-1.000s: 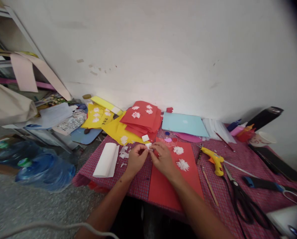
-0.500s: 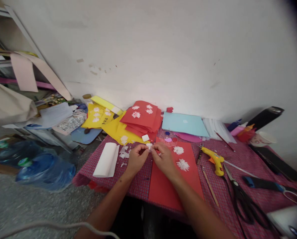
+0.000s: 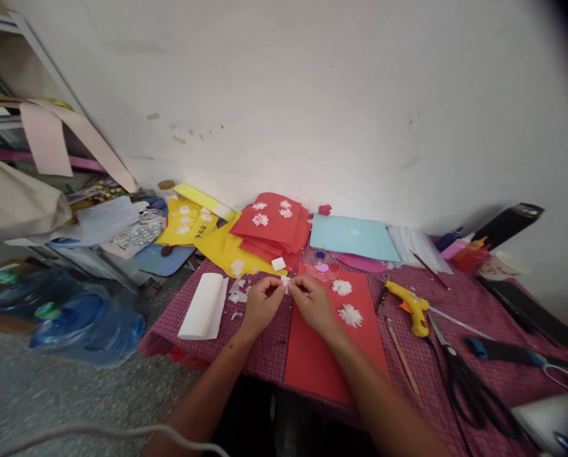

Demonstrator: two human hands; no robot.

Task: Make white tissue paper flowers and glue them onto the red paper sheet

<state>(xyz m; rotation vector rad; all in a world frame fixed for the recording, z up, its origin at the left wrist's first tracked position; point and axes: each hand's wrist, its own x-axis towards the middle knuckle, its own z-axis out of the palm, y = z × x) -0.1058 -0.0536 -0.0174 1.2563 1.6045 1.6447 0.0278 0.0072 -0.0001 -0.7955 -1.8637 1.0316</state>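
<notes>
Between the fingertips of both hands is a small piece of white paper (image 3: 285,280), partly hidden by the fingers. My left hand (image 3: 263,303) pinches its left side and my right hand (image 3: 311,303) pinches its right side. Beneath my right hand and forearm lies a red sheet (image 3: 331,365). Two white paper flowers rest on it, the upper flower (image 3: 341,287) beside my right hand and the lower flower (image 3: 350,315) nearer me. Left of my left hand are white paper scraps (image 3: 237,296) and a folded white sheet (image 3: 202,308).
Red cards with flowers (image 3: 267,222) are stacked at the back, beside yellow sheets (image 3: 226,244). A light blue sheet (image 3: 374,238) lies behind. On the right are a yellow glue gun (image 3: 412,306), black scissors (image 3: 469,387), a wooden stick (image 3: 402,357) and a black bottle (image 3: 507,231).
The white paper piece has shifted slightly between my fingertips. Both hands keep almost the same place, and the things on the table have not moved.
</notes>
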